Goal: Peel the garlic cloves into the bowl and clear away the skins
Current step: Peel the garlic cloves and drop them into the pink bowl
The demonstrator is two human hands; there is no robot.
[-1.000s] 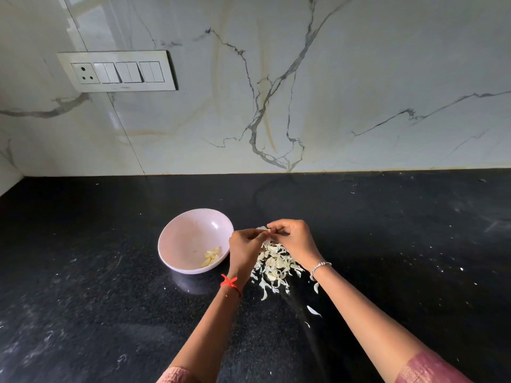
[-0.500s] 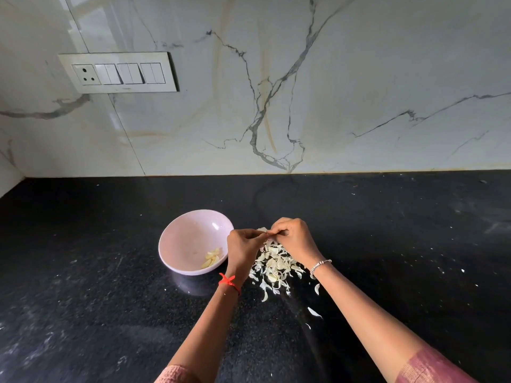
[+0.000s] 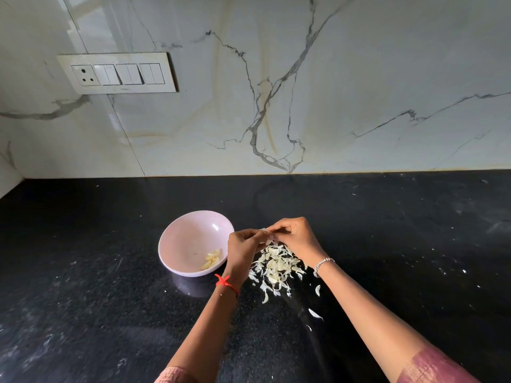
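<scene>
**A:** What lay nearest you, on your side of the bowl (image 3: 168,246)?

**B:** A few stray skins (image 3: 314,313), three that I could count. They were nearer than the bowl and off to its right, apart from the heap, and I'd say they had simply drifted there.

**A:** And the heap?

**B:** The skins (image 3: 276,268) made one loose pile just right of the bowl, directly under the hands. It looked sensible to me: whatever came off dropped straight onto it and stayed out of the bowl.

**A:** The hands?

**B:** There were two, and they met above the pile, level with the bowl's right rim. The left hand (image 3: 243,250) was curled and pinched a garlic clove (image 3: 265,231) at its fingertips. The right hand (image 3: 297,239), also curled, nipped the same clove from the other side, picking at the skin, I guessed. The left hand sat almost against the bowl, so a bare clove had hardly any way to go.

**A:** How much was done?

**B:** There was one bowl, with a small cluster of peeled cloves (image 3: 212,259) low on its right inner wall. I guessed four or five but couldn't count them for sure. The skins had not yet been cleared.

**A:** Beyond the bowl?

**B:** The black counter (image 3: 83,299) ran back to the marble wall (image 3: 373,78). One switch plate (image 3: 119,74) sat up to the bowl's left.
</scene>
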